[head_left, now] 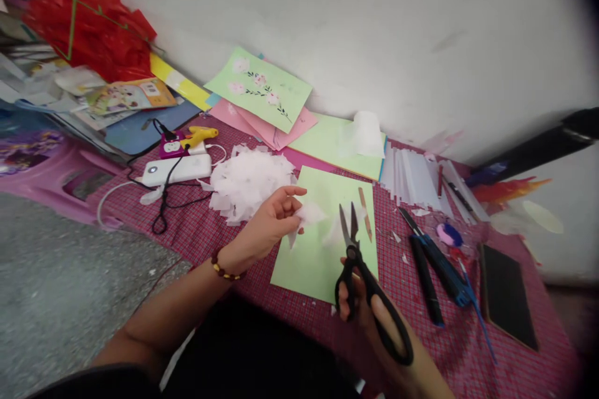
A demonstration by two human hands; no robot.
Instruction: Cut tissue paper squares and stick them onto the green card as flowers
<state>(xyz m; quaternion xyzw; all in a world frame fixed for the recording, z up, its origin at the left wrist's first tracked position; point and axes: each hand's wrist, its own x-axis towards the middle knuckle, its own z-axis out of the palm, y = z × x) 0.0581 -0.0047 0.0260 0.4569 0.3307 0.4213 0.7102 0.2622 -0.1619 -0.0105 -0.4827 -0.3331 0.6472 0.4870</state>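
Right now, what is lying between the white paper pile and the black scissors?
In the head view, the left hand, holding a thin white piece, is between them, above the light green sheet. Another white piece shows beside the scissors.

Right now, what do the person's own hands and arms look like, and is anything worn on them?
Both are ungloved. The left hand has a beaded bracelet, dark red-brown and yellow, at its wrist; a black sleeve shows higher up. The right hand shows no bracelet or sleeve.
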